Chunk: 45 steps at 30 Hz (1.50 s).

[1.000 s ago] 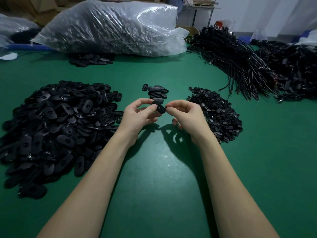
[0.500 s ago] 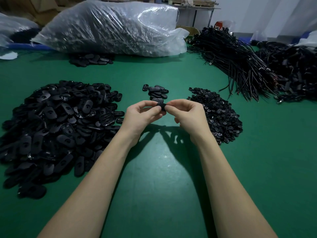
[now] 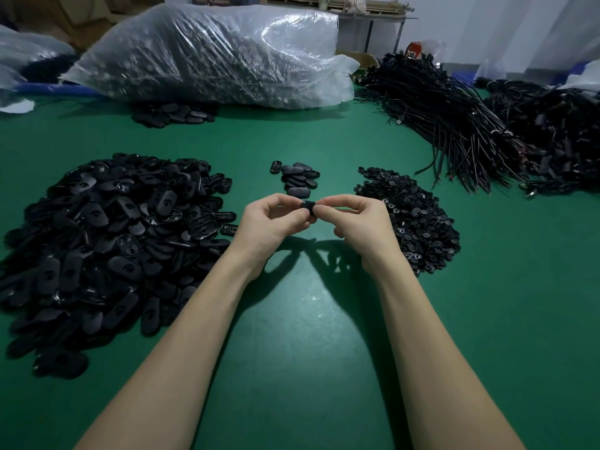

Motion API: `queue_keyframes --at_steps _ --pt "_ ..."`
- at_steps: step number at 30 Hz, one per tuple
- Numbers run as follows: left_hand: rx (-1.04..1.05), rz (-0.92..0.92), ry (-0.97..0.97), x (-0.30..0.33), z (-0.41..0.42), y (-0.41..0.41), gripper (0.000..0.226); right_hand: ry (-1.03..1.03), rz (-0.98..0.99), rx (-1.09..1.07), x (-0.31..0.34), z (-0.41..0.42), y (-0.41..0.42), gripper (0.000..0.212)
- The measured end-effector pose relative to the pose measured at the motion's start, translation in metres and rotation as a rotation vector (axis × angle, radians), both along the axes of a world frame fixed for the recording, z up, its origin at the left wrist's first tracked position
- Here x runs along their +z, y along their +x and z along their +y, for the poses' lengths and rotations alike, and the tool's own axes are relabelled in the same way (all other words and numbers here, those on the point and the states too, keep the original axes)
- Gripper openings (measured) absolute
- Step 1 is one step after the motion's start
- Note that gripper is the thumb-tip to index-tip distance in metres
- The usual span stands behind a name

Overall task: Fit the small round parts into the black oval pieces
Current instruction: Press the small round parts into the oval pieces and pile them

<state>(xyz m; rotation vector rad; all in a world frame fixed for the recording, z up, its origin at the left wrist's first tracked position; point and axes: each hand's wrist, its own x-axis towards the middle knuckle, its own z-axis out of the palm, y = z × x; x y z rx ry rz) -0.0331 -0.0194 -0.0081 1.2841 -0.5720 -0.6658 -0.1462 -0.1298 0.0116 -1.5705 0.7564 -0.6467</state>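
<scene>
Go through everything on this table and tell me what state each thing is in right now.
left hand: pinching the black piece
right hand: pinching the black piece
black piece: held between both hands, above the table
oval pieces: loose heap
round parts: loose heap
small stack: resting on the table
plastic bag: full, lying down

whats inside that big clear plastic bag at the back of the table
Through the clear plastic bag a dark mass of black items shows, but the crinkled film blurs them too much to identify. Loose black oval pieces lie at its front edge.
</scene>
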Motion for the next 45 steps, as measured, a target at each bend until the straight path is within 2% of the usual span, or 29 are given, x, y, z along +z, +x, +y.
queue_keyframes --at_steps 2,5,8,10,16,24,36,45 --pt "-0.006 0.005 -0.003 0.0 0.0 0.0 0.007 -0.014 0.018 -0.033 0.0 0.0 -0.001 0.01" --pt "-0.038 0.072 -0.038 0.002 0.0 0.001 0.01 0.043 0.061 -0.017 0.002 -0.003 -0.005 0.025" --pt "-0.069 0.125 -0.044 0.003 0.0 0.001 0.011 0.159 0.046 0.105 0.004 -0.004 -0.007 0.014" --pt "-0.089 0.126 -0.029 0.003 0.001 0.001 0.013 0.131 0.057 0.124 0.004 -0.004 -0.007 0.011" --pt "-0.088 0.081 0.034 0.0 0.004 0.005 0.011 0.092 0.019 0.161 0.005 -0.006 -0.009 0.007" --pt "-0.076 -0.097 0.095 -0.003 0.005 0.01 0.011 -0.007 0.071 0.114 0.004 -0.003 -0.005 0.008" --pt "-0.109 -0.1 0.082 -0.005 0.006 0.013 0.011 -0.005 0.033 0.143 0.004 -0.002 -0.005 0.008" --pt "-0.087 -0.246 0.19 -0.007 0.002 0.011 0.011 -0.226 0.17 0.057 -0.007 0.0 0.002 0.013"
